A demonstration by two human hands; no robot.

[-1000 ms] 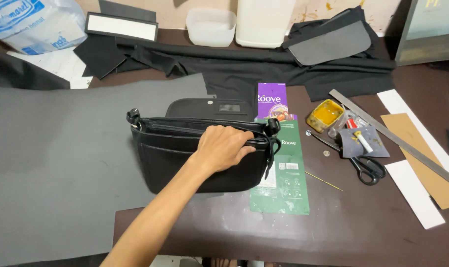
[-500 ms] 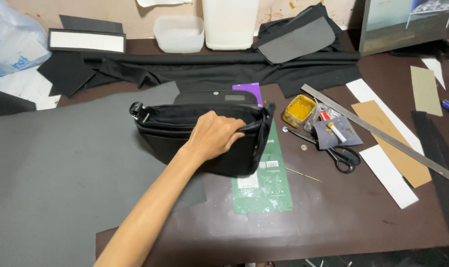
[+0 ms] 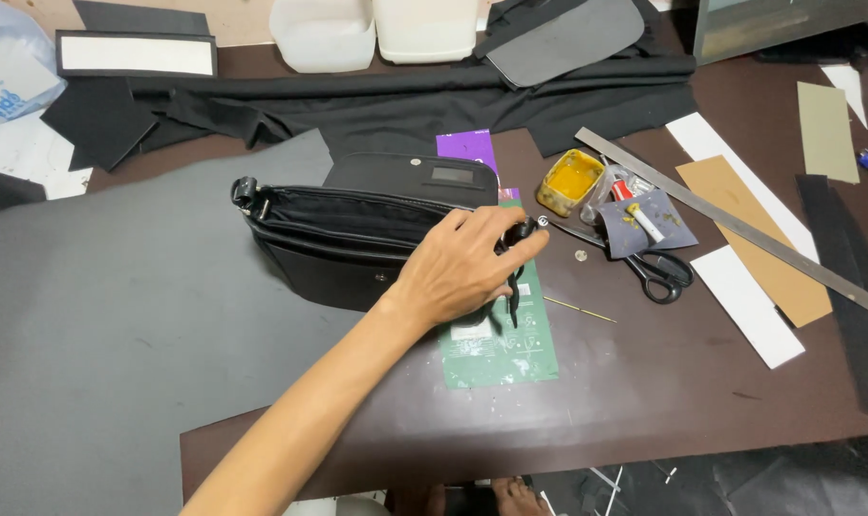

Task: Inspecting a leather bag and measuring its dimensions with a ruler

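Here, a single hand (image 3: 462,268) reaches in from the lower left of the frame; which hand it is cannot be told for sure. It lies palm down over the right end of a black bag (image 3: 357,229) at the centre of the frame, fingers curled around the metal hardware at that end, clasping it. The bag stretches leftward from the grip, its top open, resting partly on a grey sheet (image 3: 99,325) and a green card (image 3: 501,344). Scissors (image 3: 644,268) and a yellow pot (image 3: 569,182) sit just to the right.
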